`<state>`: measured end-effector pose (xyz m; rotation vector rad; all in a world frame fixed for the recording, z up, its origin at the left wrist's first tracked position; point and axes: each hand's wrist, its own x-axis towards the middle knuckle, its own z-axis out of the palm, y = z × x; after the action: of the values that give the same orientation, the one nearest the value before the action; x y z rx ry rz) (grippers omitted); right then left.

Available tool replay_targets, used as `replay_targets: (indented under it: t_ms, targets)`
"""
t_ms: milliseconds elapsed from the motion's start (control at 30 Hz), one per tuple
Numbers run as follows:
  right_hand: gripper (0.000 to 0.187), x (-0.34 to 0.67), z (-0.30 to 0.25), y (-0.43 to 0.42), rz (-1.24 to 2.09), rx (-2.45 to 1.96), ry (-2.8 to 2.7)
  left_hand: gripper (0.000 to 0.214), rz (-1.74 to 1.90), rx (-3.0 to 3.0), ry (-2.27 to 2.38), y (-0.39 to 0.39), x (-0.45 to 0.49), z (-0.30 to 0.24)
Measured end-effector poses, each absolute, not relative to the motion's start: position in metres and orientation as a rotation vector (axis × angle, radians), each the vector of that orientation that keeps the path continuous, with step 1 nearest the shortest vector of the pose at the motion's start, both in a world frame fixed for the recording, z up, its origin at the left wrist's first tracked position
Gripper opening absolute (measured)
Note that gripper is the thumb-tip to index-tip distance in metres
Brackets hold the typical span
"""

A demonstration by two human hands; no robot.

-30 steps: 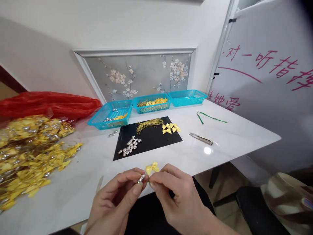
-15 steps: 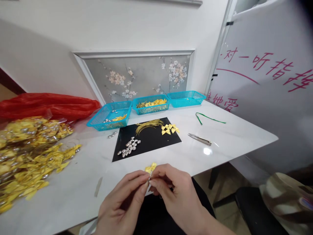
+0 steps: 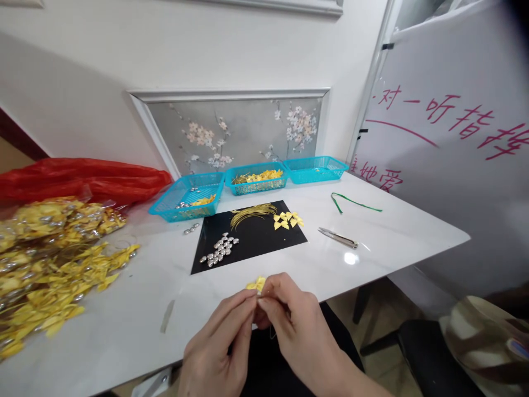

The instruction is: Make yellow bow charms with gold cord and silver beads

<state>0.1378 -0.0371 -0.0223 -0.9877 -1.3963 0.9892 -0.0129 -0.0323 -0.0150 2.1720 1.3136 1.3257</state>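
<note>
My left hand (image 3: 223,339) and my right hand (image 3: 303,328) meet at the table's near edge, fingertips pinched together. A yellow ribbon bow (image 3: 257,283) sticks out just beyond the fingertips. What lies right between the fingers is mostly hidden; a thin cord (image 3: 272,332) hangs below my right hand. Ahead lies a black mat (image 3: 256,242). It carries silver beads (image 3: 221,249) at its left, gold cords (image 3: 252,212) at the back and several yellow bows (image 3: 288,219) at the right.
Three blue baskets (image 3: 185,215) line the back of the table. Thread snips (image 3: 338,238) and a green cord (image 3: 357,202) lie at the right. Heaped yellow bow strands (image 3: 66,275) and a red bag (image 3: 82,179) fill the left. A chair (image 3: 430,353) stands at the lower right.
Both pinched hands have shifted slightly, the left one to the right. The bow is now more covered by my fingers. Things on the table stay in place.
</note>
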Motion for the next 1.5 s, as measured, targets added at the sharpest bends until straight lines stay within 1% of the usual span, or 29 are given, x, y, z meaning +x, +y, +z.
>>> replay_targets:
  t_ms: [133, 267, 333, 433, 500, 600, 733, 833, 967, 1033, 1133, 1267, 1367, 1500]
  targets:
    - [0.017, 0.138, -0.025, -0.036, 0.906, -0.995, -1.408, 0.027, 1.301, 2.129, 1.308, -0.032, -0.014, -0.017]
    - [0.014, 0.142, -0.025, -0.035, 0.732, -0.976, -1.343, 0.015, 1.275, 2.015, 1.402, -0.028, -0.017, -0.022]
    - [0.012, 0.146, -0.019, -0.034, 0.816, -0.873, -1.182, 0.011, 1.242, 1.977, 1.421, -0.025, -0.018, -0.025]
    - [0.014, 0.153, -0.006, -0.033, 1.051, -0.659, -0.925, 0.008, 1.178, 1.981, 1.427, -0.019, -0.017, -0.027]
    - [0.014, 0.158, 0.003, -0.032, 1.123, -0.563, -0.855, 0.006, 1.150, 2.002, 1.454, -0.016, -0.015, -0.028]
    - [0.015, 0.163, 0.013, -0.032, 1.093, -0.520, -0.874, 0.009, 1.123, 2.029, 1.521, -0.010, -0.011, -0.028]
    - [0.016, 0.167, 0.023, -0.037, 0.936, -0.542, -0.951, 0.014, 1.075, 2.074, 1.554, 0.000, -0.007, -0.030]
    - [0.017, 0.169, 0.031, -0.043, 0.855, -0.556, -0.973, 0.013, 1.059, 2.103, 1.555, 0.007, -0.005, -0.033]
    - [0.011, 0.173, 0.044, -0.055, 0.784, -0.618, -0.972, 0.005, 1.000, 2.125, 1.562, 0.011, 0.000, -0.034]
    - [0.009, 0.174, 0.046, -0.061, 0.756, -0.654, -0.982, 0.008, 0.948, 2.131, 1.562, 0.011, 0.002, -0.031]
    - [0.009, 0.174, 0.045, -0.066, 0.740, -0.679, -1.046, 0.012, 0.863, 2.121, 1.563, 0.010, 0.003, -0.026]
    - [0.012, 0.174, 0.040, -0.064, 0.776, -0.696, -1.103, 0.011, 0.798, 2.104, 1.561, 0.011, -0.004, -0.023]
    - [0.012, 0.177, 0.036, -0.061, 0.791, -0.700, -1.098, 0.021, 0.801, 2.094, 1.556, 0.015, -0.014, -0.025]
    - [0.012, 0.183, 0.032, -0.061, 0.786, -0.713, -1.108, 0.026, 0.804, 2.088, 1.585, 0.025, -0.025, -0.025]
